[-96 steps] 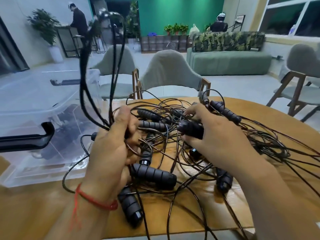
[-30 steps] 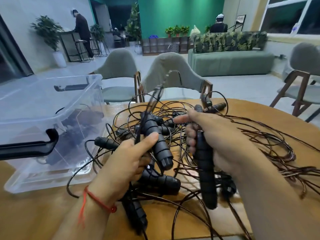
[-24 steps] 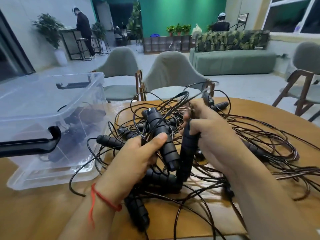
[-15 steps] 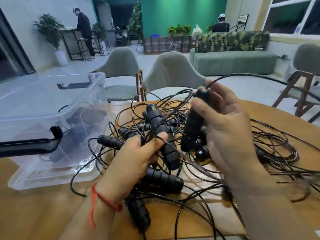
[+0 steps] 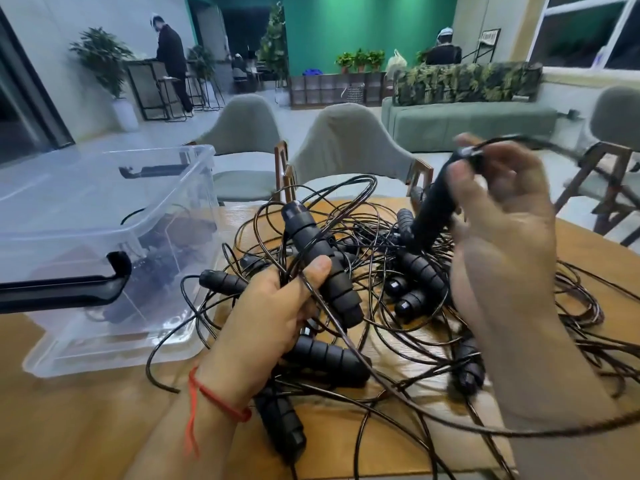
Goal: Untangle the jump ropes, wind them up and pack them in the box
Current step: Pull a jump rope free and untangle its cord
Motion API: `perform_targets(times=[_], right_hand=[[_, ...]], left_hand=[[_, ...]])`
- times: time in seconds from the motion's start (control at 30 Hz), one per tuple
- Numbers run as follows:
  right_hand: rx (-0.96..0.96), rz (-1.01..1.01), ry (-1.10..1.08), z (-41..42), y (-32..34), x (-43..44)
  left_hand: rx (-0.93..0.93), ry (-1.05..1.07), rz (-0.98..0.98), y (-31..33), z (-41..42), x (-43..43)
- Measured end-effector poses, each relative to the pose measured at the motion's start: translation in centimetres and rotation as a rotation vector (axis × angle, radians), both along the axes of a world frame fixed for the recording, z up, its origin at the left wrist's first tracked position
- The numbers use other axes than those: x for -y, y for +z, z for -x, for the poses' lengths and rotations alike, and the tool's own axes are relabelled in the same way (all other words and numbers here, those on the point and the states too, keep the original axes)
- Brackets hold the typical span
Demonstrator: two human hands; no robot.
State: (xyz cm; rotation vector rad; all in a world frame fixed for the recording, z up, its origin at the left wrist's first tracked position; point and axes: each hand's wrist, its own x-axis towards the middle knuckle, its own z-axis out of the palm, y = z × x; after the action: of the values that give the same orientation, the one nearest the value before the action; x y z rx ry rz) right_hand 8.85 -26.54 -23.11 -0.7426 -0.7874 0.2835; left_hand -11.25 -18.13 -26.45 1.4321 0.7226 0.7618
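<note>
Right hand [image 5: 502, 271] motion-blurred; box [image 5: 173, 199] cut off at left edge, contents indistinct

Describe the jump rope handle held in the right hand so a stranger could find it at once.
Start at the wooden table, heaped with tangled black jump ropes. Over the heap's right side, the right hand pinches the top end of one black handle. It stands higher than every other handle, including the ribbed handle the left hand grips, and its cord arcs off to the right.

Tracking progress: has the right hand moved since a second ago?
Yes. The right hand, gripping a black ribbed rope handle, rose rightward off the tangle, up beside the grey upholstered chair.
</note>
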Motion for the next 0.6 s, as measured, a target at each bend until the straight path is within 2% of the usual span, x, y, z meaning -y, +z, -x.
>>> perform_targets(times=[0.07,0.1,0.2,0.3,0.4,0.43,0.53,0.6], right_hand=[[0.085,0.250,0.042,-0.5,-0.2,-0.6],[0.131,0.298,-0.005,-0.9,-0.5,-0.7],[0.276,0.351,-0.132,-1.0,-0.5,-0.4],[0.474,0.391,-0.146,-1.0,-0.4,0.1],[0.601,0.306,-0.138,-0.7,-0.4,0.3],[0.554,0.256,-0.094,-0.4,-0.3,0.2],[0.171,0.146,0.162,0.8,0.0,-0.2],[0.026,0.188,0.197,1.6,-0.4,-1.0]], left_hand=[[0.002,0.026,0.028,-0.2,0.1,-0.2],[0.009,0.037,0.046,-0.3,0.1,-0.4],[0.055,0.029,0.136,-0.2,0.1,-0.7],[0.097,0.031,0.235,-0.2,0.3,-1.0],[0.082,0.048,0.284,-0.5,0.5,-1.2],[0.061,0.048,0.290,-0.5,0.5,-1.3],[0.002,0.020,0.285,-0.1,0.5,-1.1],[-0.002,-0.005,0.288,0.1,0.4,-0.8]])
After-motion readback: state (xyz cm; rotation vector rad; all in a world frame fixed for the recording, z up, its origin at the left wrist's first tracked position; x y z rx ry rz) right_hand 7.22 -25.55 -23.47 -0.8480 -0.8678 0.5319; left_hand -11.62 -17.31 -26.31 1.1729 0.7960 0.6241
